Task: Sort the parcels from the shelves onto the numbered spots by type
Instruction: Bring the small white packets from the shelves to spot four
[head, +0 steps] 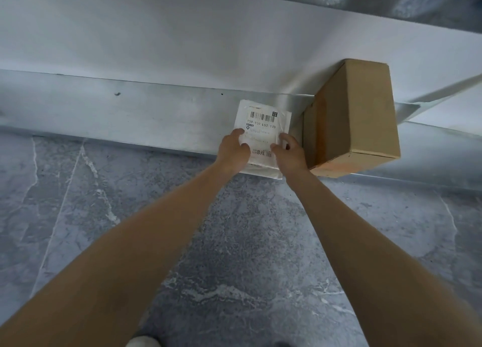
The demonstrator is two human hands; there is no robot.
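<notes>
1. Reaching down to the low galvanised metal shelf [130,112], I have both hands on the flat white plastic mailer with the barcode label [263,123]. It lies on the shelf with its near edge hanging a little past the lip, just beside the tall brown cardboard box [357,117].
2. My biggest worry is that box: it stands right against the mailer's right side and also juts over the shelf edge. If I drag the mailer out sideways or catch the box with my right wrist, I judge it could tip or slide off onto the floor.
3. Next risk is the mailer itself. It looks thin and slick, so a shallow pinch could let it slip free, or it could fold and sag as it clears the lip.
4. My left hand [233,148] has its fingers curled down on the label's left part, thumb near the middle; my right hand [288,151] presses likewise on the right part. Both are half closed on the mailer, more pressing than wrapped, and I cannot tell if any finger is under its edge.
5. Around me: a pale wall panel [208,33] backs the shelf, and a grey marble-patterned tile floor [234,242] spreads below. No numbered spots show here.
6. Smallest thing: the white toe of my shoe [143,342] at the bottom edge.
</notes>
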